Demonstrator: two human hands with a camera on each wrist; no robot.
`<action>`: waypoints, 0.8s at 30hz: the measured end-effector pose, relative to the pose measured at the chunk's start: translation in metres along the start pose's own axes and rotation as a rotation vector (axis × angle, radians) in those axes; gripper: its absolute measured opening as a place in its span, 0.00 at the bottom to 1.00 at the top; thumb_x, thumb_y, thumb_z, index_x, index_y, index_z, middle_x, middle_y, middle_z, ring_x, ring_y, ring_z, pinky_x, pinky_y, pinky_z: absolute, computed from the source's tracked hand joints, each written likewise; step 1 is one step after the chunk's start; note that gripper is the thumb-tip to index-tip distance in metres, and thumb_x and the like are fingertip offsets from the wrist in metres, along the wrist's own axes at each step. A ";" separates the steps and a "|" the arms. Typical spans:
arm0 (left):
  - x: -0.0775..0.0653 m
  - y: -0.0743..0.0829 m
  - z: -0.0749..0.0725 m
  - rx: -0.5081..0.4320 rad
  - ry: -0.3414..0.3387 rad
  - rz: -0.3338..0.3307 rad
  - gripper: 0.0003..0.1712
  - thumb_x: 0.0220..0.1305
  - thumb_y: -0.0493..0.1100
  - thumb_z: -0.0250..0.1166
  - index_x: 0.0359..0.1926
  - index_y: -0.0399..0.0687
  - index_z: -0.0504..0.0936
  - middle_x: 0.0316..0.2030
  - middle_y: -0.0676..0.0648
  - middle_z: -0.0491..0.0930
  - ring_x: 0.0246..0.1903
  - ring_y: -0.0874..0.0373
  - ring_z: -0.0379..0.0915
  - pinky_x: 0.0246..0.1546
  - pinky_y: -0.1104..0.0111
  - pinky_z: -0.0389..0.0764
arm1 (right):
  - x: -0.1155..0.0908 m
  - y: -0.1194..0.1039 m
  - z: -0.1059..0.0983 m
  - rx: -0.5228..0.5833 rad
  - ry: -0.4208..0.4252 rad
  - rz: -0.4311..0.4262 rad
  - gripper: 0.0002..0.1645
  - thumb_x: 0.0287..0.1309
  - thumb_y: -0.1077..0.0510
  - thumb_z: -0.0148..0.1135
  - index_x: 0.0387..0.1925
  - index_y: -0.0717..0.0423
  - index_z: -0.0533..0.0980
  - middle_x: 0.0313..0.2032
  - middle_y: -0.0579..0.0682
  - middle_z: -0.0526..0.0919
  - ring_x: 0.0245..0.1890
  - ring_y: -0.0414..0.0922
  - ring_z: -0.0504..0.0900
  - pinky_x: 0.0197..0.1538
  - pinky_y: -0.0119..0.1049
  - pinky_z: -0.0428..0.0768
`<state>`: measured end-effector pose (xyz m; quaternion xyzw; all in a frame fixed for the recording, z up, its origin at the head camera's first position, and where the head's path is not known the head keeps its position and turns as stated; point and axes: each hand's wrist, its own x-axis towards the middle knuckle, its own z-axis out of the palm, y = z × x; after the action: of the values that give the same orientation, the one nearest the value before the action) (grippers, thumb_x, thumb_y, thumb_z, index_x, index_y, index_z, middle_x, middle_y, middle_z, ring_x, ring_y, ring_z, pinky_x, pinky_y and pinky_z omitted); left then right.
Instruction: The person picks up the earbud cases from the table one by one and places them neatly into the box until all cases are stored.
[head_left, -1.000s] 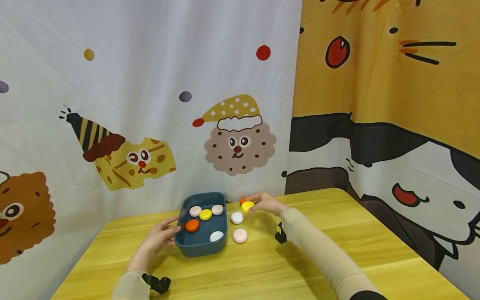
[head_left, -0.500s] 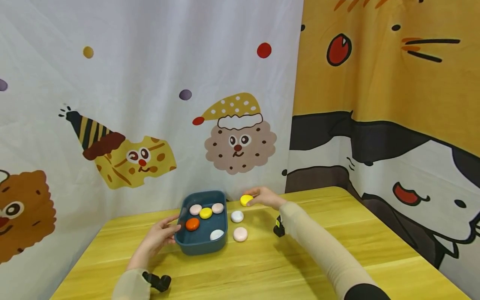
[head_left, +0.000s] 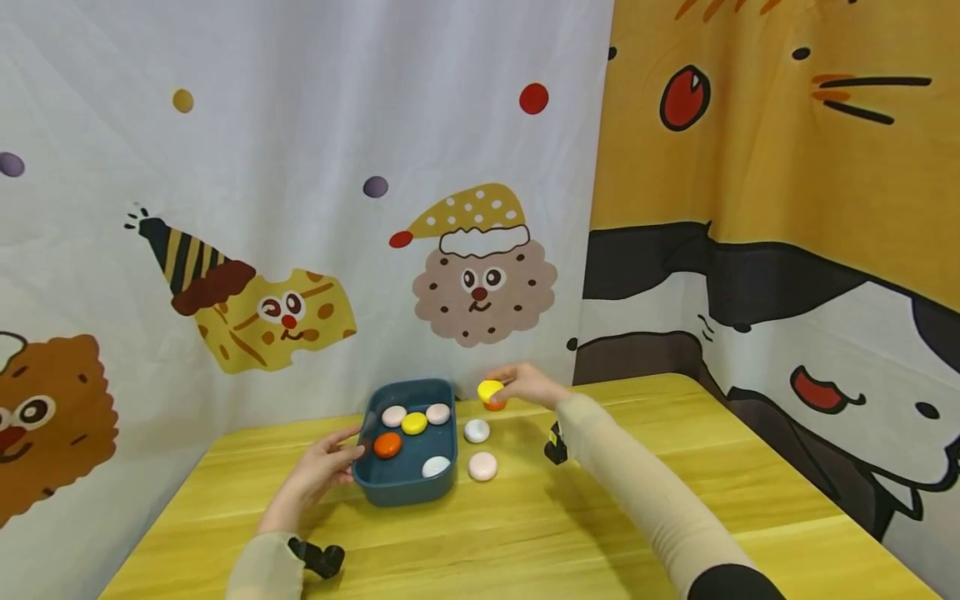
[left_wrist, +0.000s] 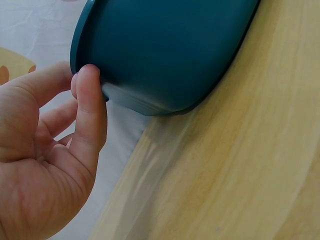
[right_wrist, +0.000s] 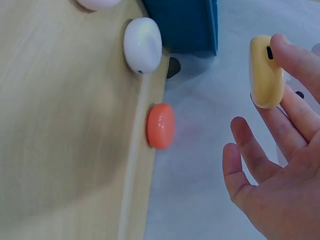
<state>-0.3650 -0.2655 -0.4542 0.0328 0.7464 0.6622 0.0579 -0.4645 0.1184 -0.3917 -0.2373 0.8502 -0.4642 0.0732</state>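
My left hand pinches the left rim of a dark blue plastic bin, thumb and fingers at the edge. In the right wrist view, my right hand pinches a yellow rounded case with a small dark slot, between thumb and fingers. The head view shows it raised above an orange rounded piece lying at the back of the table. Inside the bin lie two pale pink pieces, a yellow piece, an orange one and a white one.
Right of the bin, a white piece and a pale pink piece lie on the wood-grain table. A printed cartoon curtain hangs directly behind the table's back edge.
My right hand has lifted the yellow case slightly upward, so the orange piece beneath shows again. The left hand stays at the bin's rim.
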 end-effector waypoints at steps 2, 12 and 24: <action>0.000 0.000 0.000 0.000 0.003 0.001 0.36 0.69 0.38 0.60 0.73 0.38 0.57 0.40 0.38 0.77 0.22 0.61 0.72 0.25 0.72 0.80 | 0.001 -0.005 -0.001 -0.008 -0.006 -0.009 0.30 0.53 0.59 0.70 0.59 0.58 0.76 0.58 0.53 0.77 0.57 0.50 0.74 0.60 0.47 0.72; -0.001 0.000 -0.002 -0.002 0.014 0.007 0.35 0.69 0.38 0.60 0.72 0.37 0.58 0.42 0.36 0.77 0.22 0.61 0.72 0.25 0.71 0.80 | 0.003 -0.022 0.003 -0.036 -0.039 -0.031 0.30 0.53 0.58 0.70 0.59 0.56 0.77 0.58 0.52 0.78 0.56 0.50 0.76 0.60 0.46 0.72; -0.001 -0.001 0.001 0.003 0.016 0.005 0.35 0.69 0.38 0.60 0.72 0.38 0.58 0.42 0.37 0.78 0.23 0.59 0.72 0.26 0.70 0.81 | 0.010 -0.021 0.009 -0.065 -0.062 -0.040 0.31 0.53 0.56 0.72 0.59 0.57 0.77 0.57 0.51 0.78 0.56 0.51 0.76 0.58 0.45 0.74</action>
<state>-0.3634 -0.2646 -0.4548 0.0296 0.7476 0.6616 0.0501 -0.4629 0.0971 -0.3781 -0.2707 0.8573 -0.4300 0.0826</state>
